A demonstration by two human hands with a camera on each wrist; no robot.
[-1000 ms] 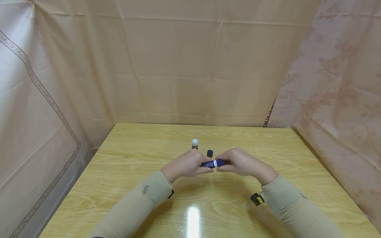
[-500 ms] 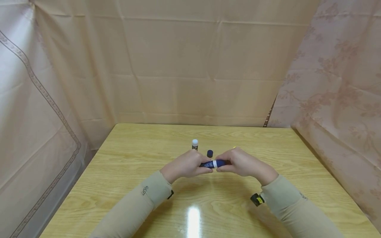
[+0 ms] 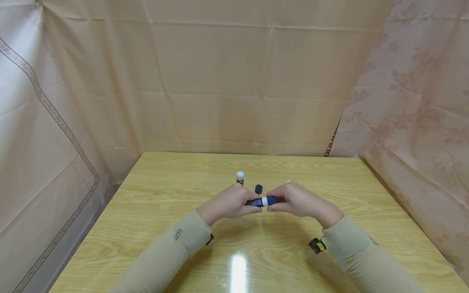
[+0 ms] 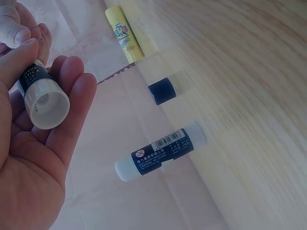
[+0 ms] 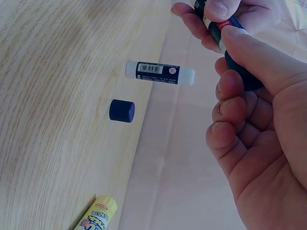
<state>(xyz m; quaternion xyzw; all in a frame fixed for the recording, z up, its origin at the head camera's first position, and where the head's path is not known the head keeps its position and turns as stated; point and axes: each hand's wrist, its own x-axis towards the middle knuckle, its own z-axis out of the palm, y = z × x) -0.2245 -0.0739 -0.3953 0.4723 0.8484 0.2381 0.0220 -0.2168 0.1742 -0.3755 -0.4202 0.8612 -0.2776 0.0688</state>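
Note:
My left hand (image 3: 229, 201) holds the dark, labelled body of a glue stick (image 3: 257, 202), pinched between thumb and fingers. From the other side, my right hand (image 3: 298, 200) grips the stick's dark blue cap (image 3: 272, 200), thumb and index finger around it. A white band shows between cap and label. In the left wrist view the stick's hollow white base (image 4: 47, 105) points out of my left palm. Behind my left hand stands a second glue stick (image 3: 239, 178), white at both ends with a dark label. A loose dark blue cap (image 3: 258, 189) sits beside it on the table.
A yellow glue stick (image 4: 124, 34) stands beyond my right hand, nearly hidden in the head view. The wood-grain table (image 3: 176, 179) ends at a beige cloth (image 3: 220, 81) behind, with patterned cloths hanging at left and right.

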